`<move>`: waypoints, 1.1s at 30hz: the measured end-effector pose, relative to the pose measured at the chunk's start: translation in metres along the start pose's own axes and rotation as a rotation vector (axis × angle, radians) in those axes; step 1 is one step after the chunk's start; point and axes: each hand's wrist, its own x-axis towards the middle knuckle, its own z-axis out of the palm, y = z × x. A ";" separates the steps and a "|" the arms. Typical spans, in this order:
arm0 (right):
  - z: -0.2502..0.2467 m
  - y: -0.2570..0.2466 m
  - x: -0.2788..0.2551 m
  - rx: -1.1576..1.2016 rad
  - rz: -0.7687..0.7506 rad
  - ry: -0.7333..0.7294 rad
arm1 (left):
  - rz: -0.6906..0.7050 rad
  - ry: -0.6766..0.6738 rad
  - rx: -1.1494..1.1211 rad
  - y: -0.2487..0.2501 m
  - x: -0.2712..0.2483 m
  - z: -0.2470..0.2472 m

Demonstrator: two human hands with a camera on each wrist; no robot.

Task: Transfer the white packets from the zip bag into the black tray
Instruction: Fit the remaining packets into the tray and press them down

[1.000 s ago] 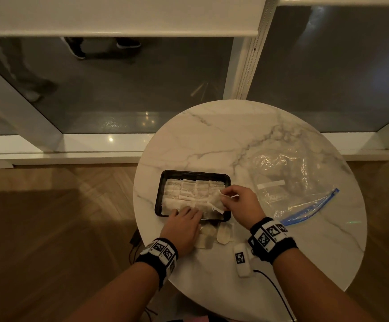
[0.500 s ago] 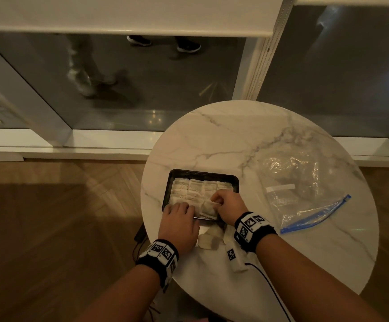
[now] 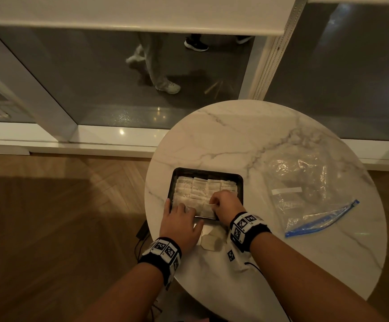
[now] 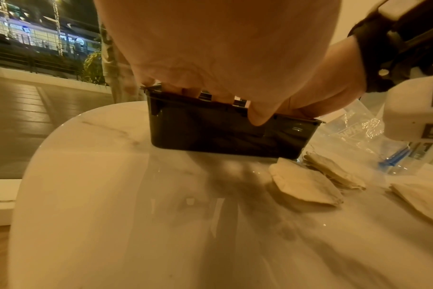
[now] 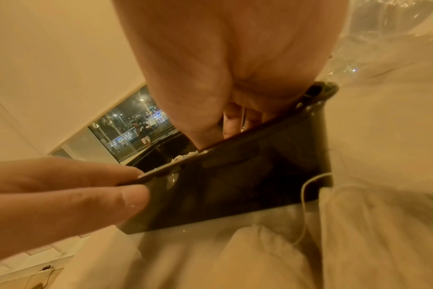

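Packet under right hand fingers, inside tray.

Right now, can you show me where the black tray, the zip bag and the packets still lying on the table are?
black tray (image 3: pixel 208 174): head view, bare far rim.
zip bag (image 3: pixel 321 223): head view, blue zipper strip.
loose packets (image 4: pixel 305 183): left wrist view, middle of the nearest packet on the table.

Both forearms are bare, no sleeves. The left hand and the right hand each have a black wristband behind them, ringed with white blocks printed with black square markers. A thin black cable runs from the right wrist's band.
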 end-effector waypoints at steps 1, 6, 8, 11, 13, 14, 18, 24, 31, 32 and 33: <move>0.000 0.000 -0.001 -0.008 -0.005 0.010 | -0.001 -0.002 0.000 0.000 -0.001 0.000; -0.004 0.005 -0.006 0.046 -0.035 0.095 | -0.014 0.014 0.014 0.004 -0.002 -0.001; -0.010 0.007 -0.011 0.115 -0.040 0.181 | 0.017 0.021 0.011 0.007 -0.002 -0.002; -0.021 0.015 -0.023 0.223 -0.044 0.321 | 0.119 0.028 0.008 0.015 -0.001 -0.003; -0.025 0.024 -0.033 0.273 -0.024 0.374 | 0.165 0.022 0.029 0.020 -0.001 -0.001; -0.027 0.030 -0.038 0.291 -0.011 0.396 | 0.169 0.016 0.041 0.021 -0.001 0.001; -0.029 0.055 -0.056 0.368 0.103 0.418 | 0.143 -0.012 0.043 0.024 0.001 0.004; -0.022 0.088 -0.063 0.217 0.223 0.175 | 0.226 0.168 -0.098 0.028 -0.001 -0.001; -0.015 0.089 -0.071 -0.051 0.148 -0.101 | 0.522 0.132 -0.158 0.043 -0.018 0.017; -0.014 0.088 -0.072 -0.085 0.141 -0.111 | 0.524 0.092 -0.133 0.046 -0.019 0.020; -0.013 0.087 -0.073 -0.111 0.128 -0.107 | 0.527 0.057 -0.098 0.049 -0.021 0.023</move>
